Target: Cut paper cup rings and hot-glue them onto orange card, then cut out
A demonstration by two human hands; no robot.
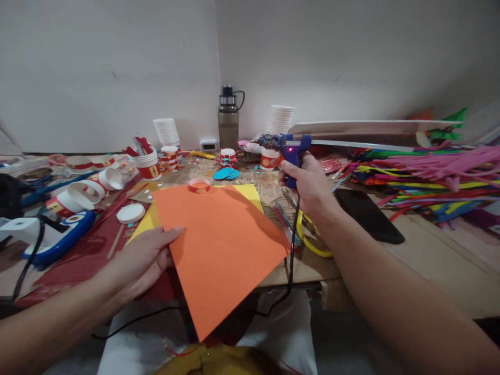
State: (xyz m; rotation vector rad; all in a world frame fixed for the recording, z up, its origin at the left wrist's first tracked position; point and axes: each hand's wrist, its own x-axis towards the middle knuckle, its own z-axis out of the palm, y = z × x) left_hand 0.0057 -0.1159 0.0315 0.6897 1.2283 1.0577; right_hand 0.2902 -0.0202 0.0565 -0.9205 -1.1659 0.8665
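Note:
My left hand point(154, 255) pinches the left edge of an orange sheet of paper point(226, 239), thumb on top. The sheet slants over the table edge, one corner hanging toward my lap. On its far edge sits a short red and white paper-cup ring point(199, 186). Yellow paper point(250, 196) shows from beneath the orange sheet. My right hand point(307, 182) is closed around the handle of a blue hot glue gun point(291, 151), raised above the table with its nozzle to the left. A red light glows on the gun, and a long white glue stick point(363, 146) sticks out behind.
A dark bottle point(228, 125) stands against the wall. Blue paper discs point(225, 174), cut cups point(72, 198) and stacked cups point(166, 131) lie about. Right are a black phone point(369, 214), yellow-handled scissors point(312, 245) and pipe cleaners point(425, 166). The gun's black cord point(291, 271) hangs over the table edge.

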